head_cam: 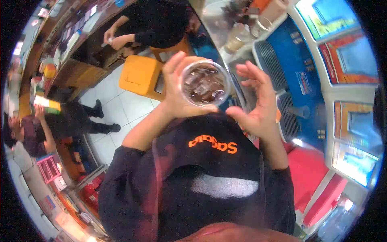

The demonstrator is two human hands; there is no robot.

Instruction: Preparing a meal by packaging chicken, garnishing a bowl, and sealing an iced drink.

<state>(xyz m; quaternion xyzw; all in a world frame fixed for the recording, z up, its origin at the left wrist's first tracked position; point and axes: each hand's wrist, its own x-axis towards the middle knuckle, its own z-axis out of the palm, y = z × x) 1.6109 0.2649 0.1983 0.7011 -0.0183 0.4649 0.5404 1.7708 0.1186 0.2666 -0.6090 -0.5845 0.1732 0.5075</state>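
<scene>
My left hand (173,93) is wrapped around a clear plastic cup (205,83), held upright in front of my chest. Dark brown liquid and ice cubes show through its round top; I cannot tell whether a clear lid covers it. To the right of the cup, my right hand (257,99) hangs apart from it with the thumb and fingers spread and nothing between them. Behind that hand stands a drink dispenser (314,81) with a blue front and lit picture panels.
An orange plastic stool (139,75) stands on white floor tiles (112,84). One person (160,22) sits beyond it, and another person (69,118) stands at the left holding a box. Dark drip trays (270,63) jut from the dispenser, near a clear jug (237,37) on the counter.
</scene>
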